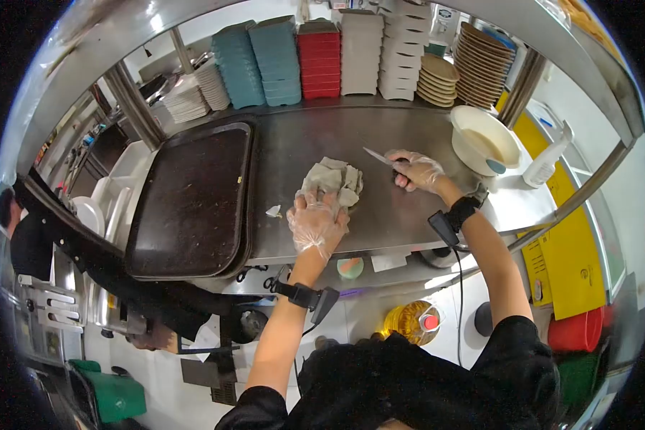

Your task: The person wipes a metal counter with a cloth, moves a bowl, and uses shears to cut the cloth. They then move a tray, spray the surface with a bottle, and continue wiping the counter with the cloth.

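My left hand [317, 222], in a clear plastic glove, presses down on a crumpled greyish-white cloth [330, 175] on the steel counter, its fingers over the near part. Folds of the cloth bunch up beyond my fingertips. A small white scrap [273, 211] lies just left of that hand. My right hand [413, 172], gloved the same way, is closed around a small knife [377, 155]. The blade points left and away from me, and my fingers hide most of the handle. To the right of the knife hand stands a cream bowl [473, 161] with cloudy liquid.
Dark trays [190, 201] lie stacked on the counter's left. Along the back stand stacks of blue containers [276, 64], red containers [319, 61] and brown plates [480, 68]. A spray bottle [548, 158] is at the right. Steel posts [135, 107] frame the counter. A person's dark sleeve [107, 251] shows at left.
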Action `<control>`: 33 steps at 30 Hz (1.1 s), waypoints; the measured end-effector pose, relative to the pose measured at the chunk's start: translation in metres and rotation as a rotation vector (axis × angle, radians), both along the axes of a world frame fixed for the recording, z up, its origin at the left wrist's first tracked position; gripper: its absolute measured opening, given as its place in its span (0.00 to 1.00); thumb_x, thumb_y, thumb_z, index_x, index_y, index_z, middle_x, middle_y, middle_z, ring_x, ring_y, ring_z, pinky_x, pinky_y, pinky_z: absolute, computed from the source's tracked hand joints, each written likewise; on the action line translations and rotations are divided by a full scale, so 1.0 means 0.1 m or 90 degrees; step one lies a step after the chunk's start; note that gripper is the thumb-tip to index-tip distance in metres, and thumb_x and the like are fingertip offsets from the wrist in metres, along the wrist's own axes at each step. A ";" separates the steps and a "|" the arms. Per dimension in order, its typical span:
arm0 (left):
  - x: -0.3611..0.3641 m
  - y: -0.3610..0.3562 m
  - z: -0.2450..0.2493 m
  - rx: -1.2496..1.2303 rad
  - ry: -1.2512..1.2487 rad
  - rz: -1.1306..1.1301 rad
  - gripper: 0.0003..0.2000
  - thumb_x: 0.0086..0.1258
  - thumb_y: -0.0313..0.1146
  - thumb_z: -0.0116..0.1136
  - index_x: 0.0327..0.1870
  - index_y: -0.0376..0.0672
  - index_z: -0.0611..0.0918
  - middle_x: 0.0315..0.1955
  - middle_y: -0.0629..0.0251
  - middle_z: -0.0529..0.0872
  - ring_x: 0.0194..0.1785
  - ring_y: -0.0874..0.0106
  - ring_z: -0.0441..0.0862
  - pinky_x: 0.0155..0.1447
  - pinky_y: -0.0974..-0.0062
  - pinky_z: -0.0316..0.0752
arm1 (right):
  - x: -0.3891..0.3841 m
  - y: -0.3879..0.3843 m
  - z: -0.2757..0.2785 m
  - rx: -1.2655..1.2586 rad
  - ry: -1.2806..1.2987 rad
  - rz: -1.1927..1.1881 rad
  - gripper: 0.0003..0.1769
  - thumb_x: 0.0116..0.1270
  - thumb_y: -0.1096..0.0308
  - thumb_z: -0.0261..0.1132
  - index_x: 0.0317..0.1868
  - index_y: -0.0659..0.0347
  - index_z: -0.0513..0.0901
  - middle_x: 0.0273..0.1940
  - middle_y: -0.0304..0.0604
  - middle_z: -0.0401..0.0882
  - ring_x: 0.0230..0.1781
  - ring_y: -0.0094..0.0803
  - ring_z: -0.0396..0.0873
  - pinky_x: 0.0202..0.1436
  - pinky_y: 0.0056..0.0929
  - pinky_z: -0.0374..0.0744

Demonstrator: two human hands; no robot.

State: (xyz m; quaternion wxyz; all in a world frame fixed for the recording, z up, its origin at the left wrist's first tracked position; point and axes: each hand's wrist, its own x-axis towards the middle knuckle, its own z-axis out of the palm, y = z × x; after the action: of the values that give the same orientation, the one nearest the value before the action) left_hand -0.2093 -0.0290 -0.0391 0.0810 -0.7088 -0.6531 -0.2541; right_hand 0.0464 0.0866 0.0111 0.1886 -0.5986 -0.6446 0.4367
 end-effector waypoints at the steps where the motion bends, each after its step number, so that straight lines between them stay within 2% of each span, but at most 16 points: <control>1: 0.00 -0.01 -0.02 0.029 0.005 -0.004 0.22 0.61 0.46 0.57 0.56 0.51 0.79 0.60 0.53 0.75 0.60 0.53 0.71 0.56 0.53 0.68 | -0.01 0.01 0.01 -0.012 0.014 0.001 0.20 0.76 0.59 0.54 0.64 0.56 0.72 0.28 0.38 0.83 0.23 0.20 0.79 0.32 0.22 0.83; 3: -0.01 -0.01 -0.03 0.017 0.003 -0.007 0.21 0.61 0.46 0.58 0.56 0.51 0.79 0.60 0.54 0.75 0.59 0.53 0.72 0.56 0.53 0.68 | 0.07 0.01 0.06 0.017 0.034 -0.042 0.20 0.76 0.59 0.55 0.62 0.59 0.73 0.30 0.38 0.82 0.24 0.19 0.78 0.31 0.21 0.83; 4: -0.01 0.00 -0.02 0.009 -0.001 -0.013 0.21 0.61 0.45 0.58 0.55 0.51 0.79 0.60 0.54 0.75 0.59 0.53 0.72 0.56 0.53 0.69 | 0.41 0.29 -0.30 0.132 -0.036 0.055 0.19 0.74 0.63 0.57 0.61 0.61 0.73 0.32 0.39 0.81 0.23 0.21 0.77 0.29 0.24 0.82; 6: -0.01 0.00 0.00 0.004 -0.009 -0.012 0.21 0.61 0.45 0.58 0.55 0.50 0.79 0.59 0.54 0.76 0.59 0.53 0.72 0.55 0.54 0.69 | 0.87 0.39 -0.54 -0.031 0.363 -0.076 0.19 0.69 0.68 0.59 0.60 0.59 0.74 0.35 0.40 0.81 0.26 0.24 0.77 0.29 0.26 0.80; 8: 0.01 0.00 0.02 -0.002 -0.023 -0.011 0.20 0.60 0.45 0.59 0.54 0.50 0.79 0.58 0.54 0.76 0.58 0.53 0.73 0.55 0.54 0.70 | 1.49 0.53 -0.98 0.450 -0.188 0.174 0.22 0.67 0.67 0.60 0.62 0.54 0.74 0.37 0.40 0.81 0.31 0.29 0.78 0.31 0.28 0.79; 9: 0.02 0.01 0.04 -0.014 -0.019 -0.010 0.20 0.60 0.45 0.59 0.53 0.49 0.79 0.58 0.54 0.76 0.57 0.54 0.73 0.54 0.55 0.70 | 1.56 0.50 -0.97 0.448 -0.192 0.182 0.22 0.67 0.67 0.60 0.62 0.54 0.74 0.37 0.40 0.81 0.31 0.29 0.78 0.31 0.28 0.79; 11: 0.06 0.01 0.06 -0.027 -0.020 -0.002 0.20 0.60 0.45 0.59 0.53 0.49 0.79 0.57 0.55 0.77 0.56 0.54 0.73 0.54 0.55 0.70 | 1.68 0.44 -0.96 0.512 -0.924 0.131 0.24 0.69 0.60 0.60 0.66 0.50 0.72 0.42 0.39 0.82 0.39 0.32 0.80 0.37 0.32 0.79; 12: 0.11 0.01 0.07 -0.052 -0.022 -0.008 0.19 0.61 0.44 0.59 0.52 0.49 0.80 0.57 0.55 0.77 0.56 0.55 0.73 0.53 0.56 0.70 | 1.82 0.47 -1.08 0.514 -0.925 0.138 0.24 0.69 0.60 0.60 0.66 0.50 0.72 0.42 0.39 0.82 0.39 0.32 0.80 0.37 0.32 0.79; 14: 0.28 0.02 0.06 -0.080 -0.022 -0.012 0.18 0.61 0.44 0.59 0.51 0.49 0.80 0.57 0.56 0.77 0.56 0.55 0.73 0.52 0.57 0.70 | 2.14 0.55 -1.50 0.816 -0.716 -0.062 0.26 0.73 0.50 0.54 0.67 0.49 0.70 0.45 0.40 0.83 0.44 0.35 0.81 0.46 0.41 0.79; 17: 0.65 0.07 0.15 -0.155 0.036 -0.089 0.20 0.68 0.48 0.52 0.56 0.50 0.80 0.56 0.56 0.79 0.59 0.57 0.73 0.53 0.59 0.69 | 0.42 -0.61 -0.06 0.616 -0.662 -0.131 0.28 0.75 0.44 0.47 0.66 0.51 0.70 0.48 0.45 0.83 0.48 0.38 0.81 0.52 0.42 0.78; 20: 0.79 0.15 0.16 -0.122 -0.094 -0.234 0.23 0.69 0.46 0.51 0.60 0.43 0.77 0.61 0.53 0.76 0.63 0.52 0.72 0.59 0.54 0.68 | 0.01 -0.67 0.13 0.375 -0.374 0.085 0.34 0.74 0.39 0.43 0.67 0.55 0.67 0.51 0.51 0.82 0.53 0.48 0.80 0.57 0.44 0.77; 22: 0.72 0.07 0.13 -0.046 -0.121 -0.185 0.22 0.69 0.44 0.51 0.60 0.43 0.76 0.60 0.53 0.76 0.64 0.52 0.71 0.61 0.54 0.67 | -0.17 -0.75 0.07 0.340 -0.415 0.108 0.35 0.73 0.40 0.47 0.68 0.59 0.66 0.53 0.57 0.80 0.55 0.55 0.78 0.59 0.46 0.75; 25: 0.40 -0.06 0.07 0.024 -0.171 -0.104 0.22 0.68 0.38 0.53 0.62 0.43 0.74 0.59 0.54 0.77 0.66 0.50 0.69 0.64 0.55 0.67 | -0.50 -0.88 0.02 0.298 -0.556 0.170 0.50 0.63 0.28 0.49 0.76 0.52 0.55 0.73 0.66 0.56 0.71 0.57 0.63 0.70 0.42 0.67; 27: 0.19 -0.11 0.04 0.075 -0.205 -0.057 0.20 0.66 0.30 0.56 0.60 0.46 0.76 0.55 0.57 0.79 0.64 0.49 0.71 0.63 0.56 0.70 | -0.64 -0.88 0.01 0.241 -0.581 0.147 0.55 0.59 0.26 0.52 0.78 0.50 0.49 0.73 0.64 0.56 0.72 0.56 0.62 0.71 0.41 0.65; 29: 0.04 -0.15 0.03 0.120 -0.217 -0.056 0.18 0.63 0.26 0.56 0.56 0.45 0.78 0.52 0.58 0.80 0.58 0.51 0.74 0.62 0.56 0.72 | -0.72 -0.88 0.11 0.193 -0.538 0.143 0.54 0.60 0.28 0.54 0.77 0.55 0.53 0.75 0.70 0.45 0.77 0.61 0.44 0.78 0.42 0.51; 33: -0.14 -0.14 0.05 0.207 -0.193 -0.055 0.16 0.61 0.22 0.57 0.51 0.44 0.80 0.48 0.61 0.82 0.52 0.53 0.78 0.62 0.56 0.73 | -0.51 -0.55 0.08 0.235 -0.595 0.182 0.55 0.60 0.31 0.55 0.77 0.58 0.51 0.76 0.66 0.45 0.77 0.60 0.45 0.78 0.41 0.50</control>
State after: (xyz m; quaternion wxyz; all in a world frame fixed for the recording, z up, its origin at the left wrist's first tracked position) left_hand -0.2237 -0.0428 -0.0345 0.0840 -0.6675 -0.5772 -0.4628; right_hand -0.0045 0.0317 0.0191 -0.0785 -0.5927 -0.8012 0.0235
